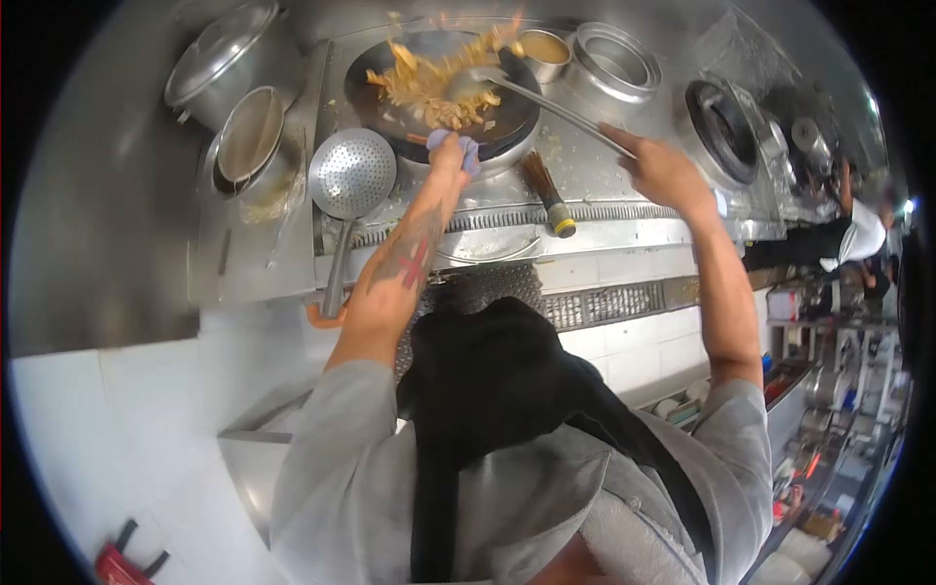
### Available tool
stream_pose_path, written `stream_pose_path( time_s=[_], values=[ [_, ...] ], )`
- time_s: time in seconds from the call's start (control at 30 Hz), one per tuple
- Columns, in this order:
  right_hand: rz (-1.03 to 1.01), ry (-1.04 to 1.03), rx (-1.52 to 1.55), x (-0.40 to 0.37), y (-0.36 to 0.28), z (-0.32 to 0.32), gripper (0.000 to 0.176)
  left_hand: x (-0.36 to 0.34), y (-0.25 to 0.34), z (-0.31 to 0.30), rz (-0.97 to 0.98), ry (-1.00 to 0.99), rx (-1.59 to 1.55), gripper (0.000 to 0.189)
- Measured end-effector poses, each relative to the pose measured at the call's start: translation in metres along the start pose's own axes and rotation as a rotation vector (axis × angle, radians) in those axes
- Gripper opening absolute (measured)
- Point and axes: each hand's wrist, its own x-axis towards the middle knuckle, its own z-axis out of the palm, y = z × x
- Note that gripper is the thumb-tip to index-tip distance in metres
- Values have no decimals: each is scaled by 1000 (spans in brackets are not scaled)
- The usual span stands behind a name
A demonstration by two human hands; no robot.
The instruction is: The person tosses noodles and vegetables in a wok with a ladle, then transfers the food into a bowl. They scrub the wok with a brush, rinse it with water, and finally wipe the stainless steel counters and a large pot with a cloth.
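A dark wok (pixel 512 122) sits on the stove at the top, with sliced food (pixel 400 88) in it and some pieces tossed up in the air. My left hand (pixel 448 154) is closed on the near edge of the wok, a bluish folded cloth (pixel 469 151) between palm and metal. In my right hand (pixel 665 175) is the long handle of a metal wok ladle (pixel 570 117). Its bowl is over the food inside the wok. Just left of my left forearm lies a perforated strainer (pixel 352 174), handle toward me.
A bamboo brush (pixel 548 193) rests on the stove near a drain grate. Behind the wok are flames, a pot of brownish liquid (pixel 543 52) and a metal ring (pixel 616 60). A lidded pot (pixel 229 63) and sieve (pixel 251 135) stand left. Another burner (pixel 721 132) and a person (pixel 858 234) are right.
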Motion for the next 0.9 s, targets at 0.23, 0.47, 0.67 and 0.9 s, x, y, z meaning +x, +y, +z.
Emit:
stream_pose_path(
  time_s=[0.23, 0.47, 0.67, 0.9],
  values=[
    [80, -160, -364, -5, -19, -38, 59, -36, -14, -36, 72, -252, -216, 21],
    [527, -100, 1012, 81, -3, 130, 55, -126, -30, -74, -310, -209, 132, 40],
    [386, 178, 833, 136, -38, 204, 53, -150, -7, -88, -373, -408, -102, 53],
    [403, -64, 1159, 134, -20, 118, 51, -96, 35, -56, -393, -379, -63, 58]
  ],
)
